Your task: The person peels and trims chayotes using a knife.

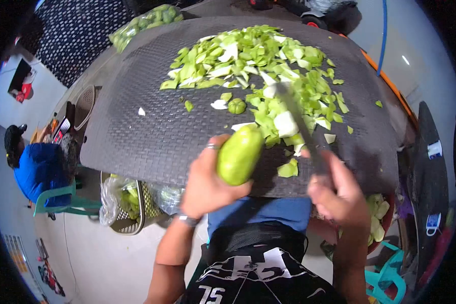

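Note:
My left hand (207, 177) is closed around a smooth, glossy green chayote (240, 154), held upright above the near edge of the dark woven-pattern table (152, 137). The knife (301, 124) is in my right hand (337, 190), its blade pointing up and away over the cut pieces, somewhat blurred. Beyond both hands spreads a wide heap of green and white peel and cut pieces (248, 55). A small ribbed green end piece (236, 106) lies just past the chayote. Near the knife hand rests a loose bit of peel (288, 168).
A plastic bag of green produce (147, 24) sits beyond the table's far left corner. Below the left edge stands a basket (143, 205) with bagged greens. Pale peeled pieces (377, 218) fill a red container at lower right. A person in blue (40, 169) sits at left.

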### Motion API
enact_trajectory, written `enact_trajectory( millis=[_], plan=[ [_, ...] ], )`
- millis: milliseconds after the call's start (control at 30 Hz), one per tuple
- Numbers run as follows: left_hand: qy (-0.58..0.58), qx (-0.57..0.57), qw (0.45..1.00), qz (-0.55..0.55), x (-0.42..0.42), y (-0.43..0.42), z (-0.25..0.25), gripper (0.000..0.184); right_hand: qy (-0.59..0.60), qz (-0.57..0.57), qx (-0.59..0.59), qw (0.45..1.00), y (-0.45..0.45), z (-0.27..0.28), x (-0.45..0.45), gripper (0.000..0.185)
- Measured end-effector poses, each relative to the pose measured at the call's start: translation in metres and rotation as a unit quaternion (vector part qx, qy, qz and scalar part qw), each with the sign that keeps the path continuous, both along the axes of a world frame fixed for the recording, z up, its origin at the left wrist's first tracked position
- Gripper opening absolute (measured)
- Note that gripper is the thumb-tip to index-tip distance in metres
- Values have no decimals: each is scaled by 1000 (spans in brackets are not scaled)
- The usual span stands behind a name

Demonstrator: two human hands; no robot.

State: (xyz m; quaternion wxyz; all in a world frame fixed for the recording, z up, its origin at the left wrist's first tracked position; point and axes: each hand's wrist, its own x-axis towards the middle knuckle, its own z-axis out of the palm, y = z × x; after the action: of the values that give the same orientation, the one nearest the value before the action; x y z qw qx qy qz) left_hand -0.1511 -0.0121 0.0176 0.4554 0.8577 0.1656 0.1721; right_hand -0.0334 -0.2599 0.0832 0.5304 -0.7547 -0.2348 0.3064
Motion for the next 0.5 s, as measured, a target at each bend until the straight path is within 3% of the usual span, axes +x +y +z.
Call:
enact_trajectory(
  millis=[67, 133, 200, 300, 400, 433, 500],
  plan=[
    [35, -144, 982, -116, -45, 50, -6, 89, 80, -92, 22, 992, -14, -3, 1, 52],
    [12, -10, 962, -273, -91, 104, -7, 98, 78, -123, 14, 989, -25, -22, 15, 45],
    [90, -53, 946, -308, -139, 137, -4, 99, 79, -155, 6, 985, -30, -50, 27, 41],
    [217, -139, 946, -198, -200, 146, -20, 97, 117, -197, 7, 973, -44, -83, 33, 38],
    [189, -238, 939, -159, -231, 155, -70, 98, 106, -228, 51, 967, -42, -88, 34, 39],
    [147, -154, 959, -188, -235, 160, -72, 101, 110, -230, 41, 966, -40, -88, 34, 40],
    [-31, -243, 952, -182, -233, 157, -80, 110, 102, -214, 32, 971, -39, -88, 35, 40]
  ],
)
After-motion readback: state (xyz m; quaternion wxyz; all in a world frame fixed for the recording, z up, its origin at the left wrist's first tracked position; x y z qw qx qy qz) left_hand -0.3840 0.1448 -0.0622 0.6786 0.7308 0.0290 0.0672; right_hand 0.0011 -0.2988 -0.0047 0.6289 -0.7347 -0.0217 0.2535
